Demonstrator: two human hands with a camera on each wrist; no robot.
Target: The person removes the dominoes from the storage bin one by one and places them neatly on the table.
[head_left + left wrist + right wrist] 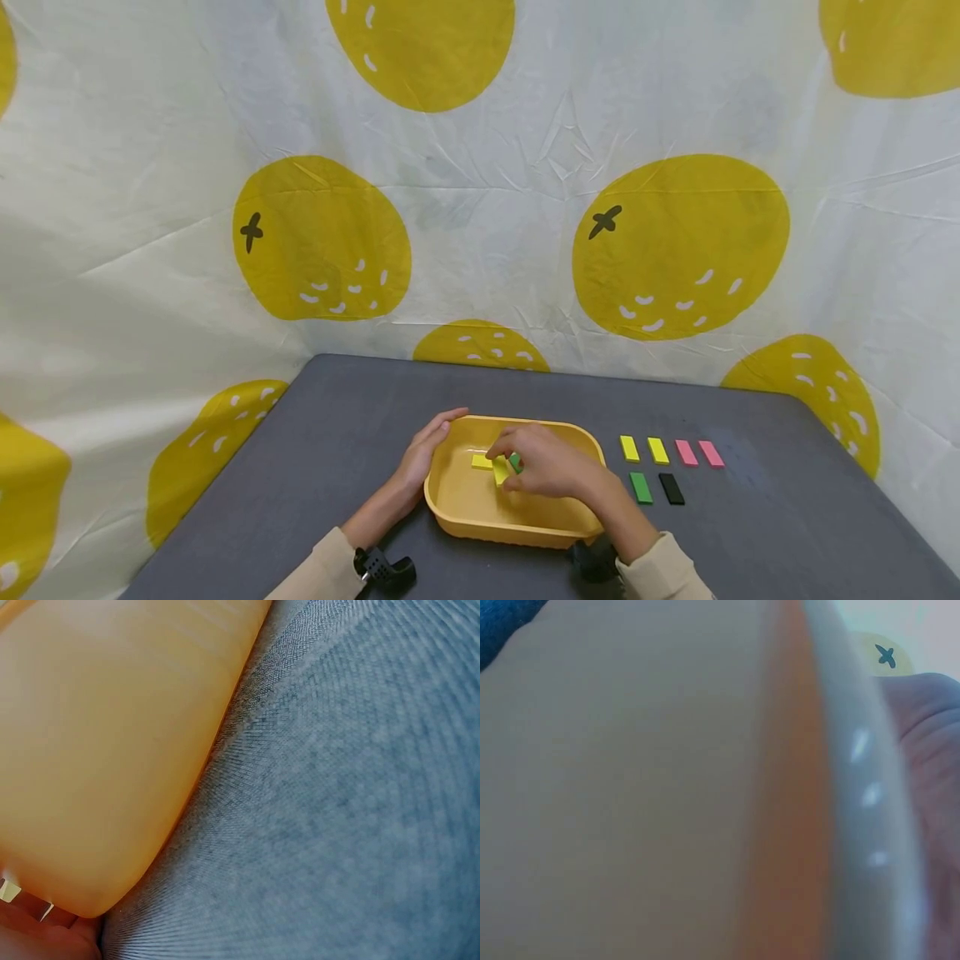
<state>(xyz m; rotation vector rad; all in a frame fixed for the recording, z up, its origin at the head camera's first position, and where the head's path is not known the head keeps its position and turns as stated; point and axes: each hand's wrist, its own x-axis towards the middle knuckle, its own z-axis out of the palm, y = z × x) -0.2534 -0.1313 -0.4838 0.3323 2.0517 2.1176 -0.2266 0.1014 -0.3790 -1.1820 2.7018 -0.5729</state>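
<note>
A yellow-orange plastic tub [517, 533] stands on the dark table in the head view. My left hand [423, 454] rests along its left side, fingers extended toward the far corner; in the left wrist view part of that hand [52, 937] shows beside the tub wall [112, 750]. Over the inside of the tub, my right hand [551, 462] pinches a small yellow block [500, 472] between thumb and fingers. Next to it are another yellow block [482, 462] and a green block [515, 462], partly hidden by the fingers. The tub's wall [630, 787] fills much of the right wrist view.
Right of the tub, two yellow blocks [629, 448] and two pink blocks [686, 452] form a row. Nearer me lie a green block [641, 487] and a black block [671, 489]. A fruit-patterned cloth [487, 250] hangs behind the grey tabletop [360, 400].
</note>
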